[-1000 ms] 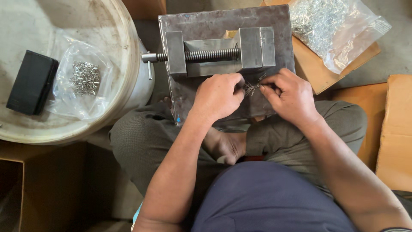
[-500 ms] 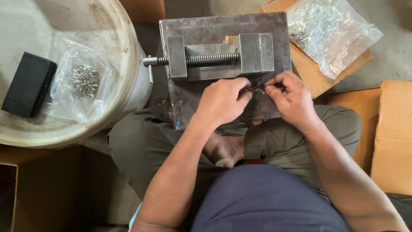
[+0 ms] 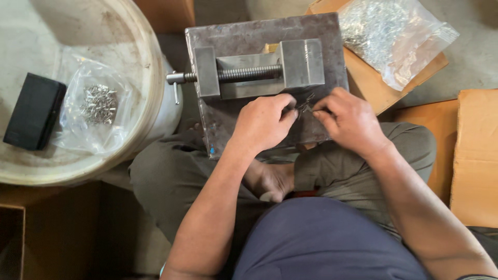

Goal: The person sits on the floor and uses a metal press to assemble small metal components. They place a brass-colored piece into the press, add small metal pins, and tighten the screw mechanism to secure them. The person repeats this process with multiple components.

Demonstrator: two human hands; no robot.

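My left hand (image 3: 264, 122) and my right hand (image 3: 350, 122) meet over the front of a dark steel plate (image 3: 233, 36). Between their fingertips both pinch a small thin metal part (image 3: 305, 103), mostly hidden by the fingers. Just beyond the hands a grey metal vise (image 3: 259, 70) with a threaded screw and a handle on its left is fixed on the plate. I sit cross-legged with the plate resting over my legs.
A round white drum lid (image 3: 31, 166) at left carries a clear bag of small metal pieces (image 3: 96, 106) and a black box (image 3: 33, 111). A larger clear bag of metal parts (image 3: 394, 33) lies on cardboard at top right. A cardboard box (image 3: 474, 155) stands at right.
The view has shifted slightly, and both hands have stayed together at the front of the vise, fingers working the small part with little movement.
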